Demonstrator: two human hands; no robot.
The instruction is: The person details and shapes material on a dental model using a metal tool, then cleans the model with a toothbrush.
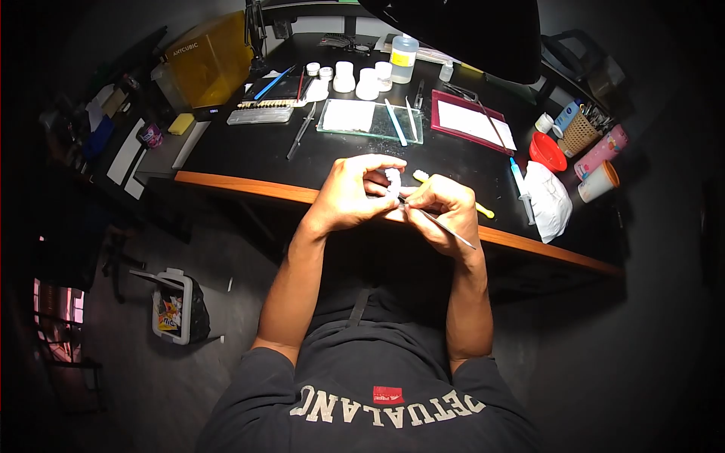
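Observation:
My left hand (349, 195) is closed round a small white bumpy piece that looks like a dental cast (393, 181), held up above the table's front edge between thumb and fingers. My right hand (444, 205) pinches a thin metal hand tool (455, 233) like a pen. Its shaft slants down to the right, and its tip meets or nearly meets the cast; the fingers partly hide the contact. Behind my right hand lies a yellow toothbrush (485, 211), its middle covered by that hand.
A glass slab (411, 136) bears slim tools. Behind it stand white jars (368, 84) and a clear bottle (403, 60). A maroon-edged pad (472, 124), red bowl (547, 152), syringe (521, 190) and white bag (548, 202) are rightward. A dark lamp (468, 34) overhangs the back.

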